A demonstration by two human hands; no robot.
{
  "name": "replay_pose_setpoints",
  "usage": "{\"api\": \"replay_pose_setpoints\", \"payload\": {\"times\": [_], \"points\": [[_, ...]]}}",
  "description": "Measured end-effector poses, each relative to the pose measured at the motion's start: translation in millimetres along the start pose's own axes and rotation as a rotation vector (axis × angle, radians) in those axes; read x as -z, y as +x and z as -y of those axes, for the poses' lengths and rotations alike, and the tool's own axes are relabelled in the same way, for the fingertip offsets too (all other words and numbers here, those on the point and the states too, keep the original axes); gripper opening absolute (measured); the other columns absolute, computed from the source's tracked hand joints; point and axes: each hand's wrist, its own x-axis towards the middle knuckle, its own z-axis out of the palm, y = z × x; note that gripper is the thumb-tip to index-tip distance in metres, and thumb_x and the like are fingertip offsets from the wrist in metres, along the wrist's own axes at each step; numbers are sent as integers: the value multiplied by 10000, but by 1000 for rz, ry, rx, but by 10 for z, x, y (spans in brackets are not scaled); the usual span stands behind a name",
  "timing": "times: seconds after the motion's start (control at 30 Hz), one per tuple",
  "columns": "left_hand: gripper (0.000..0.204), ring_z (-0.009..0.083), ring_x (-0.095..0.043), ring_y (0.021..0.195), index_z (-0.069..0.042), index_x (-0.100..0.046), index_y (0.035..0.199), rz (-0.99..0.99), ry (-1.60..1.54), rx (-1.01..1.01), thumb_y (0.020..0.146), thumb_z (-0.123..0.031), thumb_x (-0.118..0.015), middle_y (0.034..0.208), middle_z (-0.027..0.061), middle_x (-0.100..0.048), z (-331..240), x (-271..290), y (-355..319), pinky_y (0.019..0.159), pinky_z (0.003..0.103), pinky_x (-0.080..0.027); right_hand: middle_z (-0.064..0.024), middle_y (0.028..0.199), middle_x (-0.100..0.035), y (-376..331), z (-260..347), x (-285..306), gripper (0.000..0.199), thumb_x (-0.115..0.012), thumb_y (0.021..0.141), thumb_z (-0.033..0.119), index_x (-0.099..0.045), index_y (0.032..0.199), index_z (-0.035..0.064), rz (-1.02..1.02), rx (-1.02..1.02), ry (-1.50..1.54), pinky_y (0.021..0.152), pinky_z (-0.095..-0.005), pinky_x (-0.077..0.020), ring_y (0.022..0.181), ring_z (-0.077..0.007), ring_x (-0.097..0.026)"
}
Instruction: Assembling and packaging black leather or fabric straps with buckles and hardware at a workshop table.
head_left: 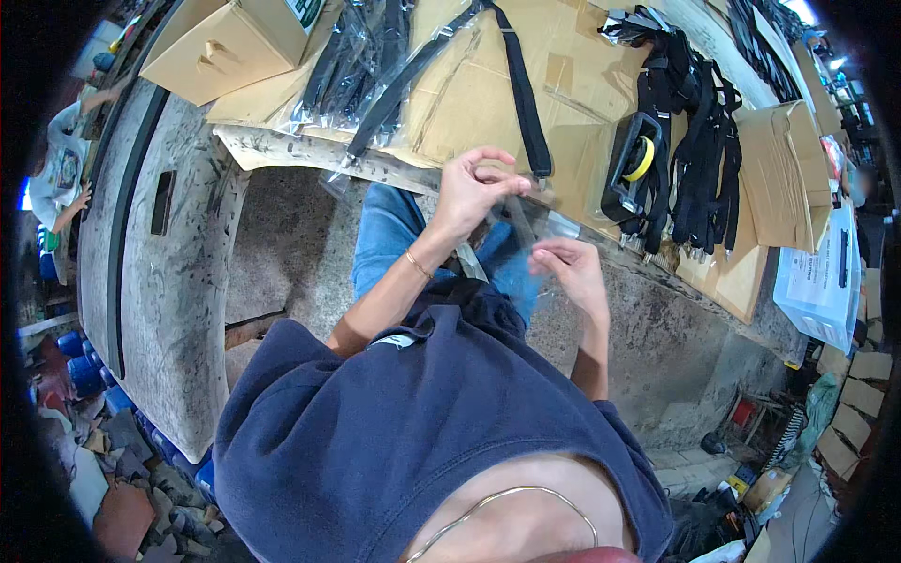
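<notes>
Wide fisheye view from the wearer's head, looking steeply down.
The camera sits just above the dark blue shirt (404, 441), whose front fills the lower middle close to the lens, and faces forward and down, so the forearms (387, 286) reach up and away to the hands (466, 195) near the centre. Beyond them the surface (267, 148) spans the upper part, farther off, with floor (291, 235) showing below its edge. Straight edges bend toward a round, dark rim.
</notes>
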Motion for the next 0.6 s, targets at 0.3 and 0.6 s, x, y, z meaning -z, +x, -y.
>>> {"api": "replay_pose_setpoints", "payload": {"times": [0.3, 0.6], "points": [[376, 146, -671, 814, 31, -560, 1130, 140, -103, 98, 786, -2, -707, 874, 134, -697, -17, -112, -12, 745, 242, -527, -101, 883, -681, 54, 93, 71, 212, -652, 838, 40, -623, 1029, -47, 15, 12, -16, 732, -249, -512, 782, -128, -632], [269, 110, -645, 689, 21, -608, 999, 69, 161, 47, 762, -6, -732, 735, 72, -674, 49, -115, 11, 674, 225, -521, -58, 845, -662, 217, -18, -52, 182, -649, 843, 51, -636, 996, -45, -174, 263, -134, 751, -240, -500, 805, -109, -614]]}}
